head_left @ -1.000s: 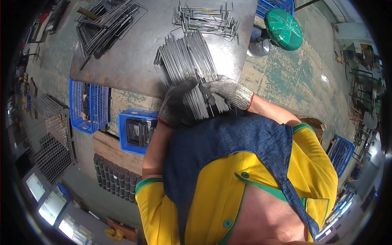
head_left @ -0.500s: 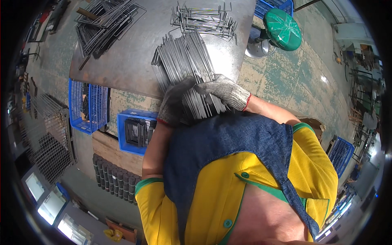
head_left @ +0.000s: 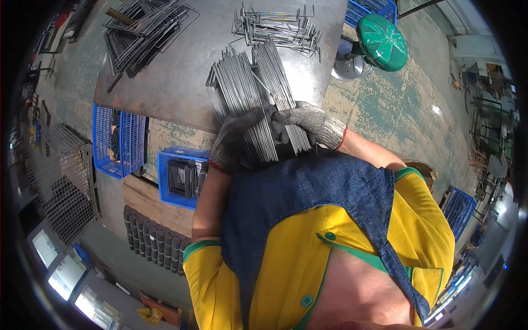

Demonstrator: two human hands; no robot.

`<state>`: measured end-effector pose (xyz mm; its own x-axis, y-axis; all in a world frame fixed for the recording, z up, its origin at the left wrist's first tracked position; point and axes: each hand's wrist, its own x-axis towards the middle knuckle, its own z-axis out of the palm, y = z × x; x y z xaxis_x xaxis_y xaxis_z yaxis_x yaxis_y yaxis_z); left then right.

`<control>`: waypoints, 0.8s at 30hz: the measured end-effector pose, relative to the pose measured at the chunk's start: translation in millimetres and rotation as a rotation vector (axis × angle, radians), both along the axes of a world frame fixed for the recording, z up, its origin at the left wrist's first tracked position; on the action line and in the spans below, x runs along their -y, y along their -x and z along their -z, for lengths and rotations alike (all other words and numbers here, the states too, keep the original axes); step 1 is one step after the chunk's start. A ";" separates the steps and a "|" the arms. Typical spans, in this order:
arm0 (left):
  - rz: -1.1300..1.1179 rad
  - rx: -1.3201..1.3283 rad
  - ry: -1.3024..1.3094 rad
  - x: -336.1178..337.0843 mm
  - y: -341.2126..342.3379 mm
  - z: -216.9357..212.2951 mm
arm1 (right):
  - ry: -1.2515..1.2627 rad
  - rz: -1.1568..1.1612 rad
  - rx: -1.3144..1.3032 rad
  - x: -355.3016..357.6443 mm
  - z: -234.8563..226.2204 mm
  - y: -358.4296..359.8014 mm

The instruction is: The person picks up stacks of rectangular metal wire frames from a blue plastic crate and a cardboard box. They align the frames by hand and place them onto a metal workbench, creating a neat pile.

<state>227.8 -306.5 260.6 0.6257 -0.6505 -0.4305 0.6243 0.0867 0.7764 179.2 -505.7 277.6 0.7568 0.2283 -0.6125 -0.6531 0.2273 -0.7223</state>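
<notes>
A thick bundle of grey metal rods, split in two, lies over the table's near edge against my apron. My left hand (head_left: 237, 135), in a dark grey glove, is closed round the left bundle of rods (head_left: 235, 80), thumb across the top. My right hand (head_left: 309, 122), in a lighter grey glove with a red cuff, grips the narrower right bundle of rods (head_left: 275, 71). A gap runs between the two bundles near my fingers, and one rod slants across it. The rods' lower ends point toward my apron (head_left: 308, 176). Some fingers are hidden under the rods.
On the metal table (head_left: 181, 82) lie a pile of bent wire frames (head_left: 146, 33) at far left and a heap of bent rods (head_left: 278, 27) at the back. Blue crates (head_left: 132, 146) stand left, one holding dark frames (head_left: 186, 177). A green stool (head_left: 382, 43) stands right.
The rods have come apart into two bundles with a gap between them. My right hand has moved slightly right with its share; my left hand stays about where it was.
</notes>
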 end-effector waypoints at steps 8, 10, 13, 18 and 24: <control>-0.027 0.708 -0.201 -3.6 2.7 1.4 | -0.113 0.009 -0.064 -9.9 -22.3 -2.9; -0.005 0.875 -0.243 -8.6 3.5 17.3 | -0.202 0.095 -0.124 -12.8 -19.6 0.5; -0.014 0.907 -0.257 -9.3 4.5 15.1 | -0.069 0.018 -0.112 -8.0 -3.6 3.3; 0.016 1.067 -0.326 -11.6 2.6 11.7 | -0.226 0.086 -0.165 -14.0 -21.4 2.7; -0.101 0.071 -0.101 -12.4 -1.7 16.7 | -0.238 0.046 -0.144 -10.4 -29.3 2.8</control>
<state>229.5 -294.1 243.9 0.7167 -0.5388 -0.4428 0.5597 0.0656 0.8261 176.4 -495.3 306.9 0.6785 0.3462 -0.6479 -0.7305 0.4110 -0.5454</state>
